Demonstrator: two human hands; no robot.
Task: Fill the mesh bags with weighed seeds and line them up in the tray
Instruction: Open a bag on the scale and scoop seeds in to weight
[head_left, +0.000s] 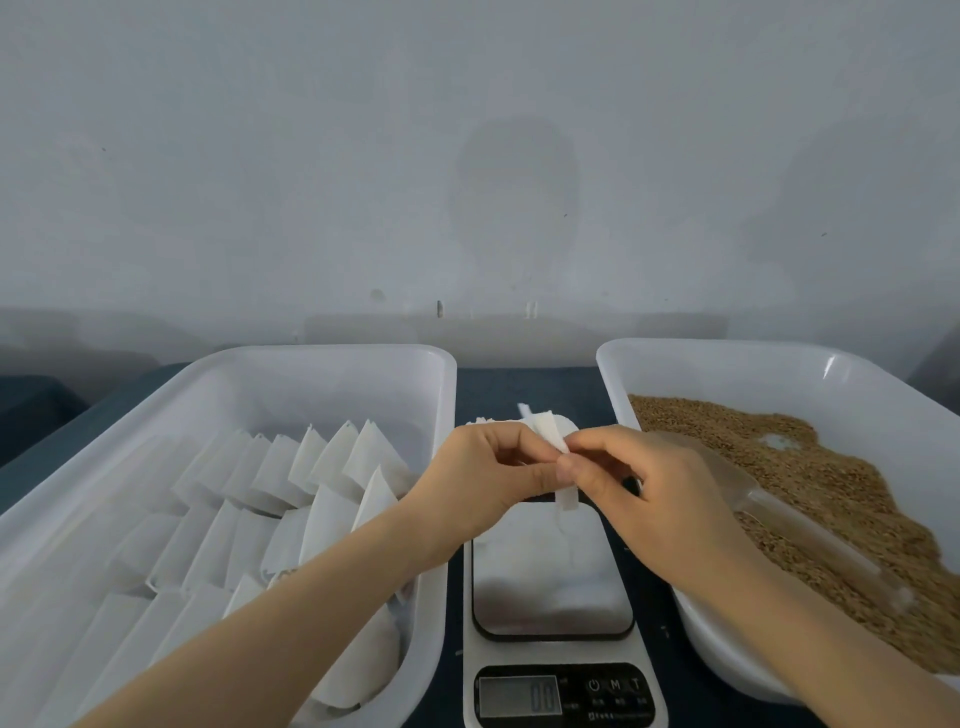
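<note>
Left hand (480, 480), right hand (652, 491) pinch mesh bag (549, 434); long axis near-to-far.

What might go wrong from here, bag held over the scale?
1. The left hand and right hand pinch the bag above the scale; brushing its platform could upset the zero reading.
2. The right wrist sits beside the scoop in the seeds; a bump may spill them.
</note>
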